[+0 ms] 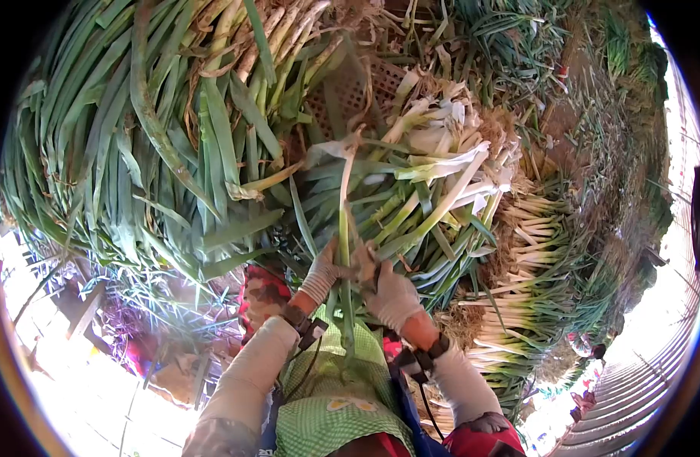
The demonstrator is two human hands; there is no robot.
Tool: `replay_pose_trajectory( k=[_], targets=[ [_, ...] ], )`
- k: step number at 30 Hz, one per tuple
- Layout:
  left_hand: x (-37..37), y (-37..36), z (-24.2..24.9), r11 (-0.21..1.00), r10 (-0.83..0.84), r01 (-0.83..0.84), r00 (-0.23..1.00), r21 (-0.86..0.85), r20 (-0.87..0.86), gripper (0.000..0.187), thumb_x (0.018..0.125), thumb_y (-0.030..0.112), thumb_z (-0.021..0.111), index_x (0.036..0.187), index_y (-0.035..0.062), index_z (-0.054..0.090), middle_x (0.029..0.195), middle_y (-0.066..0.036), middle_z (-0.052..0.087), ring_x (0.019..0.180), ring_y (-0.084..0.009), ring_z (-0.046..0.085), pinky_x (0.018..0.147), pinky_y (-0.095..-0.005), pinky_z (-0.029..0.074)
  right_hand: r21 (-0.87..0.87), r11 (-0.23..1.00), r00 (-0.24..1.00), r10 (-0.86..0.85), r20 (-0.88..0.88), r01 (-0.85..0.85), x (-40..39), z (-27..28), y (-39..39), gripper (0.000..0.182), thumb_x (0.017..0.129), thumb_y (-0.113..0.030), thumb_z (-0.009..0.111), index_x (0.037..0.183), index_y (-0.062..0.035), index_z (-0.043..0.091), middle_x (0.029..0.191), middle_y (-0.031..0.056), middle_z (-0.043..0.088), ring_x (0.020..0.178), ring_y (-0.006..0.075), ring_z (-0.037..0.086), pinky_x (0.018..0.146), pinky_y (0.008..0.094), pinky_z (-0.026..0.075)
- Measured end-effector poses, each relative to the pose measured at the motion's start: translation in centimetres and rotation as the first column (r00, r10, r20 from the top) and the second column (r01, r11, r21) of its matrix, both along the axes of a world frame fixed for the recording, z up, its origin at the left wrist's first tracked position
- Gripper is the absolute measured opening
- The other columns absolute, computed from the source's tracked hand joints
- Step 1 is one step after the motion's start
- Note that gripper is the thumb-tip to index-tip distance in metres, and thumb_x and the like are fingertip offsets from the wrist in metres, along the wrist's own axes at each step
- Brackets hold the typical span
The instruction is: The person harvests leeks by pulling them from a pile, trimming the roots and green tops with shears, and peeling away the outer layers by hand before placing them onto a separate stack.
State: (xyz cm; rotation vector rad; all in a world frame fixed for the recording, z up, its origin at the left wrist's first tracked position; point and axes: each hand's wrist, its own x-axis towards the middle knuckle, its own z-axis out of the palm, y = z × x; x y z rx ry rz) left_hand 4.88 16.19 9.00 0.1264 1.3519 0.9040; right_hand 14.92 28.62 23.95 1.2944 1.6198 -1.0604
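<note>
One long green onion [344, 202] stands upright in front of me, its pale end up and its green leaves hanging toward my apron. My left hand [323, 276], in a glove, is closed around its stalk. Beside the stalk on the other side is my gloved right hand [389, 293], its fingers closed and partly blurred; what they pinch, if anything, I cannot make out. Just beyond both hands lies a heap of green onions [441, 175] with white ends and roots pointing right.
A big pile of untrimmed green onions [98, 152] fills the left side. Behind the hands shows a perforated brown surface [338, 95]. Rows of white-stalked green onions [517, 293] lie on the right. Loose leaves cover the ground [551, 122] farther off. A green checked apron [331, 415] covers my lap.
</note>
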Motion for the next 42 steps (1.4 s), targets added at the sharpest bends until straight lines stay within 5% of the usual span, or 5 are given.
replay_pose_trajectory(
  k=[23, 32, 36, 40, 42],
  targets=[
    [-2.9, 0.1, 1.9, 0.977, 0.208, -0.176, 0.903, -0.118, 0.376, 0.088, 0.057, -0.01, 0.067, 0.138, 0.006, 0.036, 0.076, -0.005, 0.057, 0.068, -0.0138, 0.055, 0.064, -0.0251, 0.047, 0.087, 0.989, 0.991, -0.111, -0.075, 0.118, -5.2, -10.5, 8.8, 0.048, 0.075, -0.02, 0.06, 0.111, 0.01, 0.05, 0.099, 0.0298, 0.062, 0.098, 0.0403, 0.06, 0.083, 0.0419, 0.049],
    [1.8, -1.1, 2.8, 0.897, -0.335, 0.399, 0.894, 0.19, -0.298, 0.1, 0.057, 0.017, 0.079, 0.142, 0.003, 0.028, 0.137, -0.019, 0.044, 0.124, -0.0221, 0.044, 0.103, -0.0292, 0.036, 0.156, 0.956, 0.902, -0.17, -0.397, 0.248, 1.2, -7.5, 7.9, 0.056, 0.075, -0.007, 0.065, 0.125, 0.0021, 0.041, 0.113, 0.017, 0.059, 0.104, 0.0274, 0.056, 0.089, 0.0318, 0.043],
    [5.7, 4.2, 7.1, 0.833, -0.354, 0.485, 0.837, 0.266, -0.416, 0.094, 0.062, 0.015, 0.068, 0.146, 0.0167, 0.025, 0.108, -0.02, 0.062, 0.077, -0.0299, 0.064, 0.072, -0.0356, 0.05, 0.197, 0.728, 0.659, -0.428, -0.619, 0.657, 7.2, 1.0, 8.6, 0.057, 0.075, -0.006, 0.068, 0.122, 0.0046, 0.039, 0.11, 0.0158, 0.059, 0.101, 0.0228, 0.055, 0.087, 0.0298, 0.044],
    [7.7, 8.2, 5.2, 0.466, -0.684, 0.874, 0.455, 0.138, -0.57, 0.084, 0.072, 0.014, 0.063, 0.146, 0.0214, 0.024, 0.117, -0.018, 0.058, 0.1, -0.0332, 0.059, 0.084, -0.0384, 0.048, 0.562, 0.687, 0.867, -0.485, -0.118, 0.461, 11.0, 1.0, 8.7, 0.05, 0.071, -0.01, 0.071, 0.109, 0.0019, 0.041, 0.087, 0.018, 0.061, 0.074, 0.0273, 0.059, 0.069, 0.0347, 0.05],
    [3.8, 8.6, 6.4, 0.653, -0.618, 0.756, 0.554, 0.028, -0.558, 0.067, 0.076, 0.022, 0.066, 0.137, 0.0172, 0.04, 0.122, -0.016, 0.051, 0.102, -0.034, 0.057, 0.087, -0.0376, 0.048, 0.426, 0.795, 0.899, -0.419, -0.127, 0.431, 10.2, 0.6, 7.2, 0.053, 0.071, -0.014, 0.072, 0.11, 0.0003, 0.039, 0.082, 0.0191, 0.06, 0.069, 0.0288, 0.06, 0.066, 0.036, 0.05]
  ],
)
